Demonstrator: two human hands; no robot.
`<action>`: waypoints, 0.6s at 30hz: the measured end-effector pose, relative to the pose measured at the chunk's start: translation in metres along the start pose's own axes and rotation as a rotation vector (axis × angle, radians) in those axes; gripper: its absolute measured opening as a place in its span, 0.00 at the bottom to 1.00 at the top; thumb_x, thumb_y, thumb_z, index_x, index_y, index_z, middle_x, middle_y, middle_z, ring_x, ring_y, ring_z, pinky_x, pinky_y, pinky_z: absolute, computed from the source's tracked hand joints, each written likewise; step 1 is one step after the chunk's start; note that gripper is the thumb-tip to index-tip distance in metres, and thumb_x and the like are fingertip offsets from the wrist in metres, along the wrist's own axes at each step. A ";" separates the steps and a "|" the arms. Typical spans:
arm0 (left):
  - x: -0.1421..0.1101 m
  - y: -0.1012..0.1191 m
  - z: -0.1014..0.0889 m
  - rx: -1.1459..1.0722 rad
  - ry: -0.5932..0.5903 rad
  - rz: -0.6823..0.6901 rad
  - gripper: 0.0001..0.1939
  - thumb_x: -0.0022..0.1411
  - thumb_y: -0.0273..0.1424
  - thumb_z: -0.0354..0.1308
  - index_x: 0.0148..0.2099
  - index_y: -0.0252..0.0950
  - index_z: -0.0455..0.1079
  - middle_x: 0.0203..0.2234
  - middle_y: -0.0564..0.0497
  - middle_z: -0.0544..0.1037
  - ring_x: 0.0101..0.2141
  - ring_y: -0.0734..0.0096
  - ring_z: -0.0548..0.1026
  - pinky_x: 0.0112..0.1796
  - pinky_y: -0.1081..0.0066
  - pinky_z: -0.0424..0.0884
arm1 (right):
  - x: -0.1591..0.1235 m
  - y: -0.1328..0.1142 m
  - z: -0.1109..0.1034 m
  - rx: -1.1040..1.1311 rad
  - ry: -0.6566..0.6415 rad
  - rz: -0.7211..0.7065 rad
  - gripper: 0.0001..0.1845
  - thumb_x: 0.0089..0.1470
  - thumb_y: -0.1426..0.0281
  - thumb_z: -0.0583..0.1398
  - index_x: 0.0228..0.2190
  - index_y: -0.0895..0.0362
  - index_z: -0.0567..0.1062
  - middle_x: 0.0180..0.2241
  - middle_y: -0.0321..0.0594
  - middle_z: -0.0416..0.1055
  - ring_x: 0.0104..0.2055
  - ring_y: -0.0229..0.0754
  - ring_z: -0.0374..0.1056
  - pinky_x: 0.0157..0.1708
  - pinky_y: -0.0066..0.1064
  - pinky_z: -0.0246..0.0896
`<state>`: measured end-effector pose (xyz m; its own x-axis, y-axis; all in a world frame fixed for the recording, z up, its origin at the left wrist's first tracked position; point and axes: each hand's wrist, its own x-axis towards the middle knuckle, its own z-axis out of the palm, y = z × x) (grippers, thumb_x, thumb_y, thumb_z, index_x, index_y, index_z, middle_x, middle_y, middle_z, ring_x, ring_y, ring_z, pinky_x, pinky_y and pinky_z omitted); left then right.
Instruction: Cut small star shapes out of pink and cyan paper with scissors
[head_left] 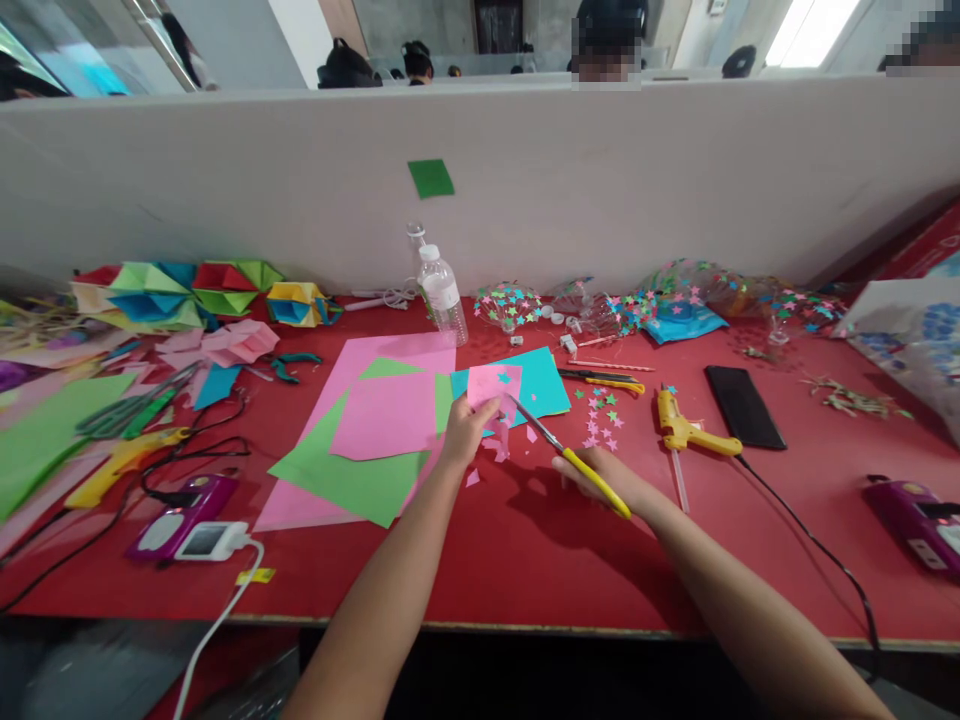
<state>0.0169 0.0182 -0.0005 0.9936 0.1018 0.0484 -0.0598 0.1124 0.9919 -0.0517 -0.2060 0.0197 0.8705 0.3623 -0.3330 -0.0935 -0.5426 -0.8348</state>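
Observation:
My left hand (466,432) pinches a small pink paper sheet (486,380) with a blue star on it. In my right hand (621,474) are yellow-handled scissors (541,431), their blades pointing up and left at the edge of that sheet. Pink scraps (473,478) lie on the table below the blades. Under and behind the held piece is turquoise paper (546,378). Right of it, small pink and green stars (600,420) are scattered. On the left, a pink square (386,415) rests on green paper (322,468) and a larger pink sheet (300,512).
A yellow glue gun (694,435) and black phone (744,408) lie at right. Plastic bottles (442,295) stand against the wall. Folded paper shapes (157,295), another yellow tool (124,465) and a purple power strip (187,512) are at left. Cables cross the red table (480,580).

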 end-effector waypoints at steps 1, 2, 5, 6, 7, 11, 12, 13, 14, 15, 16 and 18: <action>0.000 0.000 0.000 0.008 -0.002 -0.001 0.11 0.48 0.37 0.64 0.28 0.33 0.74 0.20 0.52 0.76 0.24 0.72 0.72 0.28 0.73 0.68 | -0.001 0.000 0.000 0.005 -0.001 -0.001 0.26 0.53 0.47 0.58 0.20 0.57 0.70 0.13 0.30 0.57 0.14 0.32 0.54 0.15 0.24 0.47; -0.001 -0.001 0.001 0.016 -0.001 -0.003 0.11 0.48 0.37 0.64 0.28 0.33 0.74 0.20 0.52 0.76 0.24 0.72 0.72 0.28 0.73 0.67 | -0.001 -0.001 0.000 0.013 -0.001 0.001 0.26 0.53 0.47 0.58 0.20 0.57 0.70 0.13 0.30 0.57 0.14 0.32 0.54 0.15 0.24 0.47; 0.000 -0.003 0.000 0.016 0.002 -0.009 0.11 0.48 0.37 0.65 0.27 0.33 0.73 0.20 0.53 0.75 0.23 0.73 0.71 0.28 0.73 0.66 | -0.002 -0.003 0.000 0.048 -0.010 0.023 0.28 0.53 0.45 0.57 0.19 0.57 0.69 0.11 0.29 0.55 0.13 0.32 0.52 0.14 0.25 0.47; 0.000 -0.003 0.000 0.010 -0.002 -0.011 0.11 0.48 0.37 0.65 0.27 0.33 0.73 0.20 0.53 0.75 0.23 0.73 0.71 0.28 0.73 0.66 | -0.003 -0.004 0.000 0.055 -0.014 0.029 0.28 0.53 0.45 0.56 0.18 0.56 0.68 0.11 0.29 0.55 0.13 0.32 0.52 0.14 0.25 0.47; 0.001 -0.003 0.000 0.002 -0.007 -0.013 0.11 0.48 0.37 0.64 0.26 0.33 0.73 0.19 0.53 0.75 0.23 0.73 0.71 0.28 0.73 0.66 | -0.003 -0.005 0.000 0.056 -0.014 0.031 0.29 0.53 0.45 0.56 0.18 0.56 0.67 0.11 0.29 0.54 0.13 0.32 0.52 0.14 0.25 0.47; 0.001 -0.003 -0.001 -0.028 -0.034 -0.018 0.10 0.49 0.36 0.64 0.26 0.33 0.73 0.18 0.53 0.74 0.21 0.74 0.70 0.28 0.73 0.67 | -0.002 -0.004 -0.001 0.002 0.005 0.014 0.28 0.52 0.46 0.57 0.17 0.56 0.66 0.12 0.30 0.55 0.14 0.32 0.52 0.15 0.25 0.46; 0.001 -0.002 -0.001 -0.032 -0.035 -0.016 0.10 0.48 0.36 0.64 0.26 0.33 0.73 0.18 0.53 0.74 0.21 0.74 0.70 0.27 0.73 0.67 | -0.001 -0.004 -0.001 -0.013 0.009 0.009 0.28 0.52 0.46 0.57 0.17 0.56 0.66 0.13 0.30 0.55 0.14 0.32 0.52 0.15 0.25 0.46; 0.001 -0.002 -0.001 -0.033 -0.033 -0.015 0.10 0.48 0.36 0.64 0.26 0.33 0.72 0.18 0.54 0.74 0.21 0.74 0.69 0.27 0.73 0.67 | -0.001 -0.004 -0.001 -0.024 0.013 0.005 0.27 0.52 0.46 0.57 0.17 0.56 0.65 0.13 0.31 0.56 0.15 0.32 0.52 0.16 0.25 0.46; 0.001 -0.002 -0.001 -0.033 -0.030 -0.015 0.10 0.47 0.36 0.64 0.26 0.33 0.72 0.18 0.54 0.73 0.21 0.74 0.69 0.27 0.73 0.67 | -0.002 -0.004 -0.001 -0.030 0.015 0.001 0.27 0.52 0.47 0.57 0.17 0.56 0.65 0.13 0.31 0.56 0.15 0.32 0.52 0.16 0.26 0.46; 0.002 -0.001 -0.002 -0.028 -0.029 -0.016 0.10 0.47 0.36 0.64 0.25 0.33 0.72 0.18 0.53 0.73 0.21 0.74 0.70 0.27 0.73 0.67 | -0.002 -0.005 -0.002 -0.032 0.017 -0.001 0.27 0.53 0.47 0.57 0.17 0.56 0.65 0.13 0.31 0.56 0.15 0.33 0.52 0.16 0.26 0.46; 0.002 -0.001 -0.002 -0.022 -0.031 -0.018 0.10 0.47 0.36 0.64 0.25 0.33 0.72 0.18 0.53 0.74 0.21 0.74 0.70 0.27 0.73 0.67 | -0.002 -0.005 -0.002 -0.031 0.018 -0.004 0.27 0.53 0.48 0.57 0.17 0.56 0.66 0.13 0.31 0.56 0.15 0.33 0.53 0.17 0.26 0.46; 0.002 -0.001 -0.004 -0.011 -0.039 -0.026 0.11 0.46 0.36 0.64 0.26 0.33 0.72 0.18 0.53 0.74 0.22 0.73 0.71 0.26 0.73 0.67 | -0.003 -0.006 -0.003 -0.029 0.014 -0.008 0.27 0.53 0.48 0.58 0.17 0.56 0.66 0.13 0.31 0.56 0.15 0.33 0.53 0.17 0.26 0.46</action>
<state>0.0189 0.0223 -0.0017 0.9978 0.0606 0.0274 -0.0349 0.1251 0.9915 -0.0523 -0.2064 0.0273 0.8778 0.3566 -0.3199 -0.0722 -0.5617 -0.8242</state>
